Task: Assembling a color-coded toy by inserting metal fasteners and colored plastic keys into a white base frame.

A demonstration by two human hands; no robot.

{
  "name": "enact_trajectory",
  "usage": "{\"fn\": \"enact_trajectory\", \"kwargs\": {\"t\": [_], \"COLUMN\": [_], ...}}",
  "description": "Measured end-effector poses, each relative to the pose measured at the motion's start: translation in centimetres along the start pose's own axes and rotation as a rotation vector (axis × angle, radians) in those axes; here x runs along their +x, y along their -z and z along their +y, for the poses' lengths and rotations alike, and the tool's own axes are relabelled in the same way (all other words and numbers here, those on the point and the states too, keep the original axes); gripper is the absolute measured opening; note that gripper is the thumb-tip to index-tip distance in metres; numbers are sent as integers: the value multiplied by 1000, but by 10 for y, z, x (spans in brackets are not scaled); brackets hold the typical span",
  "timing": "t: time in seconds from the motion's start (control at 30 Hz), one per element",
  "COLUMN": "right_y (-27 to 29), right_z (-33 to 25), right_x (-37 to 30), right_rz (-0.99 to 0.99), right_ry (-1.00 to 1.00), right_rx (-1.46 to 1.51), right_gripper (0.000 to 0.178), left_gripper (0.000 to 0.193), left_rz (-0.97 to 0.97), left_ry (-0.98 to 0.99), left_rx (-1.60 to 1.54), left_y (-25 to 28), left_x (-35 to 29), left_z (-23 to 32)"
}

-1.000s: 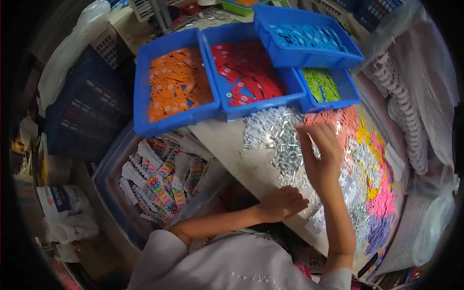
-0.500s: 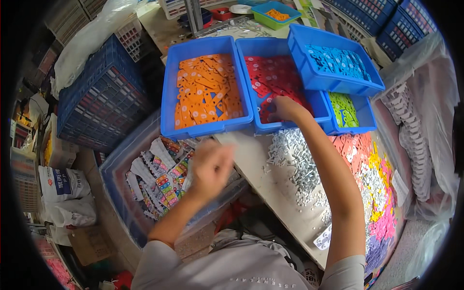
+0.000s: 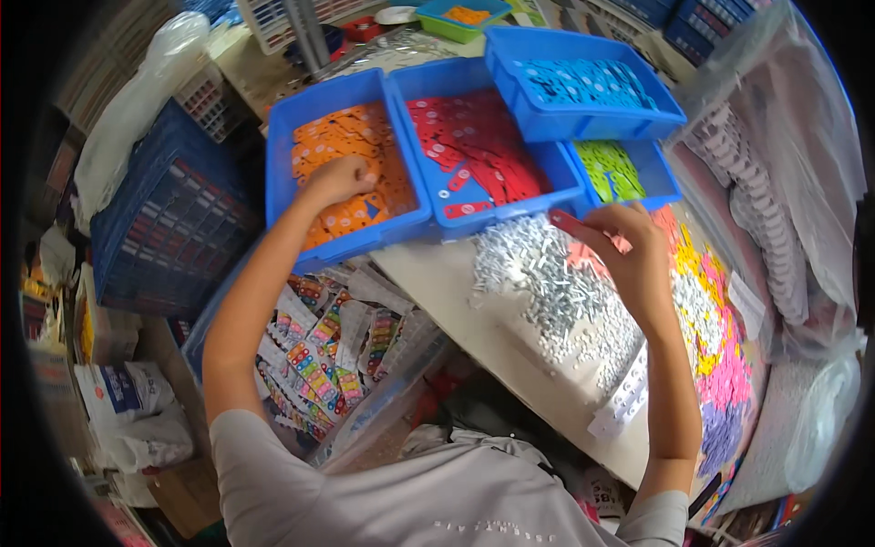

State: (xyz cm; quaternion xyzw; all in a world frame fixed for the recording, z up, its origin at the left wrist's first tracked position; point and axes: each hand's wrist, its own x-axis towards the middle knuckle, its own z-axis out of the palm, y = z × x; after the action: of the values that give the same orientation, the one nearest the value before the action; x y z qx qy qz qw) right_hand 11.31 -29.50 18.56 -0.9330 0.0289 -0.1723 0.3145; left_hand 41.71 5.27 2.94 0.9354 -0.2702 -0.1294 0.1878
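Note:
My left hand is down in the blue bin of flat orange plastic strips. Its fingers are curled among the strips, and whatever they may grip is hidden. A red plastic strip juts from the closed fingers of my right hand, which hovers over the table by the front edge of the bins. More red strips fill the middle blue bin. Below and left of my right hand lie a heap of silvery screws and small white pieces. Coral pieces show beside that hand.
A bin of blue strips rests partly over one of lime-green strips. Yellow, pink and purple pieces lie at the table's right. An open tub of colourful strips sits left, near a dark blue crate.
My left hand has moved up from above the tub into the orange bin. The right hand has left the red bin, moving right with a red strip. The view has shifted slightly.

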Motion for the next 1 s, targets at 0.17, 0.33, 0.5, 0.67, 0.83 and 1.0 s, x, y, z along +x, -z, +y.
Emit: {"fn": "enact_trajectory", "kwargs": {"t": [0.17, 0.33, 0.5, 0.67, 0.83, 1.0], "right_y": [72, 87, 64, 53, 46, 34], "right_z": [55, 115, 137, 150, 161, 169], "right_x": [-103, -199, -242, -234, -233, -240], "right_rz": [195, 290, 276, 300, 292, 408], "right_ry": [-337, -431, -523, -515, -529, -659], "right_rx": [-72, -240, -177, -185, -212, -191], "right_gripper": [8, 10, 9, 12, 16, 46], "left_gripper": [30, 18, 10, 10, 18, 18], "left_rz": [267, 527, 135, -338, -438, -301], "left_ry": [85, -148, -374, -441, -523, -768], "left_rx": [-375, -687, -781, -824, -818, -594], "left_y": [5, 32, -28, -107, -168, -210], "left_x": [1, -59, -109, -92, -66, -51], "left_z": [-6, 142, 285, 384, 432, 468]}}
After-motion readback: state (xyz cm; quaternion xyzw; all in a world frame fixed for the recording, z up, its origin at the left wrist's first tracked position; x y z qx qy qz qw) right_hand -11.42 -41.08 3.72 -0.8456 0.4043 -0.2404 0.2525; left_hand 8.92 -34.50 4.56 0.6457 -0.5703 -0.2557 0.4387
